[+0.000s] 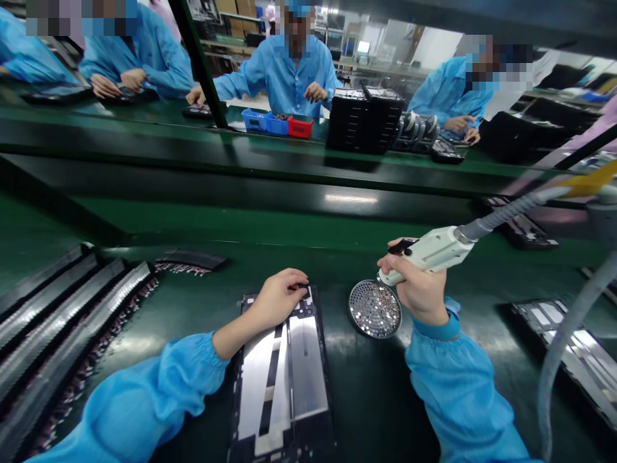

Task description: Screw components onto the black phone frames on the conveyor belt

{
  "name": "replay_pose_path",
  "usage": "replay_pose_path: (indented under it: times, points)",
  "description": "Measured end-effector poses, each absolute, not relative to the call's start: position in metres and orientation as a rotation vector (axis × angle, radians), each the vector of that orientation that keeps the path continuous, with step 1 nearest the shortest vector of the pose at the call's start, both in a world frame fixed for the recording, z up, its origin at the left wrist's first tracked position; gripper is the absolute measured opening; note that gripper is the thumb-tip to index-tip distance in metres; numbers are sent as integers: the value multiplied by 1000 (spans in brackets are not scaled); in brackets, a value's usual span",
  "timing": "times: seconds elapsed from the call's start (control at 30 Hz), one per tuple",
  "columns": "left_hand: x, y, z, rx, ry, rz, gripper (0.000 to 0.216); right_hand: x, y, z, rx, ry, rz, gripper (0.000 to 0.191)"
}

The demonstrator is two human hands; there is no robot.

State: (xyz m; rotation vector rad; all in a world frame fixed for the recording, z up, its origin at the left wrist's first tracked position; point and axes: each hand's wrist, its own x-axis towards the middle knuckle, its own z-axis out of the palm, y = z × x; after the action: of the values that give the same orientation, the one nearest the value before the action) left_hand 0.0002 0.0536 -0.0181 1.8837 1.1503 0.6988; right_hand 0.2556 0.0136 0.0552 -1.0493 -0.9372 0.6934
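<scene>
My right hand (419,289) is wrapped round a cream-coloured electric screwdriver (436,249), held tilted, with a grey corrugated hose at its back end. Its front end is over a round perforated dish (351,315) full of small shiny screws. An opened tablet-like device (308,373), with silver panels in a black frame, lies in front of me. My left hand (279,296) rests on its top edge, fingers closed together near a small black part. What those fingertips pinch, if anything, is too small to make out.
Curved strips of dark parts (72,315) lie at the left, with a shorter strip (193,260) behind. Further devices (569,341) lie at the right, beside a hanging grey cable (554,360). Beyond a green frame bar, several co-workers in blue sit near small bins (299,127) and black racks (364,122).
</scene>
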Motion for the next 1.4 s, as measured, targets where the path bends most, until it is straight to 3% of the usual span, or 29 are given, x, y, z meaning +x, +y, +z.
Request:
replay_pose_path:
  times: [0.4,0.7,0.83,0.97,1.4]
  points:
    - [-8,44,-36,2553,829,638,29,257,14,52,-1074,-944,705,22]
    - [-24,39,-14,2936,792,82,57,255,16,52,-1076,-939,682,22]
    - [-32,45,-6,2901,832,-10,67,257,17,49,-1050,-944,685,36]
    - [-28,39,-4,2939,790,41,50,257,18,46,-959,-980,714,48]
    - [19,-6,-27,2911,767,380,53,238,-6,62,-1050,-1039,779,27]
